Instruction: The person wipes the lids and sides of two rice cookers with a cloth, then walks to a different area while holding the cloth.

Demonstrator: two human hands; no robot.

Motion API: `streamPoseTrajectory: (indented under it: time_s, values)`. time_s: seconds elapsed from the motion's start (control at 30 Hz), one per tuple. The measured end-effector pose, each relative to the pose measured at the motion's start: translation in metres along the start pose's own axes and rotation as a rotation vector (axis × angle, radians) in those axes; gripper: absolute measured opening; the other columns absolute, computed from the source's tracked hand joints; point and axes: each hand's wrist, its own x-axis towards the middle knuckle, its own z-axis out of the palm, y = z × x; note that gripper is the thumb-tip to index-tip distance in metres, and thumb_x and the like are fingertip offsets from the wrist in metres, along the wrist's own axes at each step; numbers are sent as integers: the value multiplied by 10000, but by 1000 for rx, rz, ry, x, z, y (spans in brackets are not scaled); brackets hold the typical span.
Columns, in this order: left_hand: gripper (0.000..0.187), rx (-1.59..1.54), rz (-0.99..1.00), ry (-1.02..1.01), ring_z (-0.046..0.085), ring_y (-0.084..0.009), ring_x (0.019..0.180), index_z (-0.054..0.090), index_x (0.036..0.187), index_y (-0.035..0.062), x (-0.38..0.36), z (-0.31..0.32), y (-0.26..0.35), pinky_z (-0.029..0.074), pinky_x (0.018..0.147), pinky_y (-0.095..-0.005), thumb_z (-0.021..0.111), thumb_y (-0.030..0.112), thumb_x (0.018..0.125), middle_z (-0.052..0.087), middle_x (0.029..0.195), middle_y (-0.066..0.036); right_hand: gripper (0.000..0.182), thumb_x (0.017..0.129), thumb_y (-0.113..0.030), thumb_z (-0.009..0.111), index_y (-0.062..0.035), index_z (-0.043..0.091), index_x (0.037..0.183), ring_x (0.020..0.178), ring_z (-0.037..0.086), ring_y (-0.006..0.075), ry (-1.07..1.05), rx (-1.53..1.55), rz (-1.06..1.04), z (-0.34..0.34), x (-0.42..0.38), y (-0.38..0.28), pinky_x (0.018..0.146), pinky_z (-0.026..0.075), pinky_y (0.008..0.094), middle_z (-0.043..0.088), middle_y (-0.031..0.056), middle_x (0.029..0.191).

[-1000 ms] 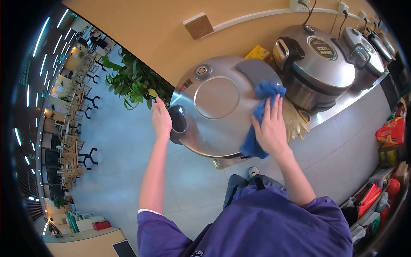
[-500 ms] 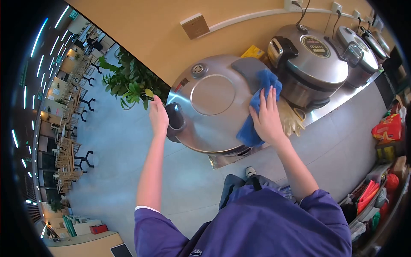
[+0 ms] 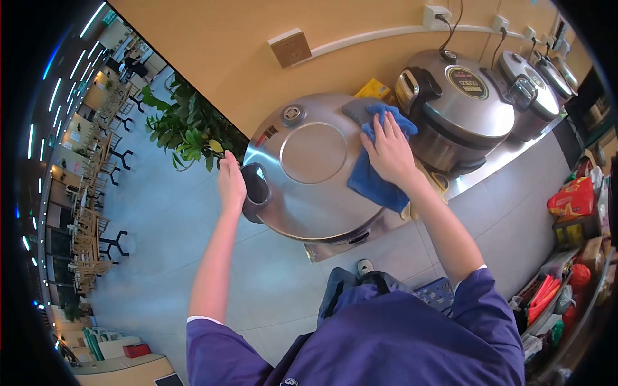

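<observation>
A large steel rice cooker (image 3: 309, 174) stands at the near end of a steel counter (image 3: 508, 157) that runs along a tan wall, its closed, shiny lid facing up. A blue cloth (image 3: 373, 177) lies on the right part of the lid, reaching from the grey hinge patch near the wall down toward the lid's front edge. The right hand (image 3: 387, 153) presses flat on the cloth with fingers spread and pointing toward the wall, palm down rather than clenched around it. The left hand (image 3: 230, 183) rests against the black handle (image 3: 256, 186) at the cooker's left side, fingers curved along it; whether they close fully round it cannot be told. Just right of the cooker sits a second rice cooker (image 3: 460, 109), and past that a third (image 3: 528, 93), both plugged into wall sockets. A leafy green plant (image 3: 183, 132) stands left of the cooker, beside the wall. The floor below is grey tile.
</observation>
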Motion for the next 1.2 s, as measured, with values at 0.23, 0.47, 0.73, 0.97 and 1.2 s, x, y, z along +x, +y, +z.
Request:
streamPoseTrajectory:
  time_s: [0.23, 0.47, 0.73, 0.97, 1.2]
  values:
    - [685, 37, -25, 24, 633, -414, 967, 571, 1036, -11, -4, -5, 10, 468, 882, -483, 258, 595, 1102, 672, 971, -216, 718, 1084, -537, 296, -15, 414, 1563, 1558, 269, 354, -190, -100, -3, 44, 89, 18, 1273, 192, 485, 346, 212, 1652]
    - [649, 14, 10, 50, 599, -461, 957, 537, 962, -12, -4, -3, 14, 457, 857, -495, 299, 574, 1104, 641, 945, -256, 619, 1082, -503, 281, -123, 500, 1518, 1348, 566, 332, -428, 20, 23, 63, 157, -3, 1154, 422, 468, 570, 121, 1501]
    - [636, -13, 37, 60, 589, -479, 981, 530, 963, -16, -3, -1, 14, 446, 867, -514, 306, 562, 1107, 634, 978, -278, 562, 1080, -504, 338, -153, 546, 1466, 1360, 538, 354, -546, 273, -118, 94, 207, -37, 1134, 415, 447, 578, 161, 1476]
    - [655, 6, -39, 27, 590, -480, 988, 540, 991, -32, -3, -7, 21, 448, 872, -524, 298, 566, 1104, 632, 986, -280, 526, 1053, -525, 388, -214, 567, 1438, 1339, 549, 367, -500, 498, -152, 134, 225, -61, 1110, 421, 460, 622, 172, 1416]
    - [674, -41, -45, 58, 586, -464, 1023, 551, 984, -34, 1, -1, 7, 448, 897, -519, 301, 582, 1098, 632, 1011, -280, 536, 1062, -534, 350, -188, 615, 1375, 1286, 574, 400, -537, 397, -16, 70, 190, -86, 1103, 418, 463, 655, 196, 1343]
